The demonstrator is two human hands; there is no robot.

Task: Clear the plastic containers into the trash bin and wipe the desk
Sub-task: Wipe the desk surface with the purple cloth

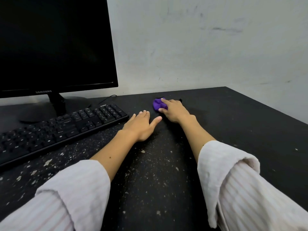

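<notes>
Cloth (159, 105), purple, bunched, lies far on tabletop (241, 124) near wall, right of keyboard (63, 127). Right hand (175, 112) presses on it, fingers (164, 101) curled over bunch, gripping it. Left hand (141, 125) flat on tabletop just beside, fingers spread, holding nothing. No plastic containers or bin in view. Near tabletop speckled with pale flecks. Judgement: cloth soft, light, will fold and slip; hold by bunched middle under palm, press down while wiping.

Left hand (141, 125) lies flat, palm down, thumb splayed toward the right hand (175, 110) (fingers curled, knuckles up).
</notes>
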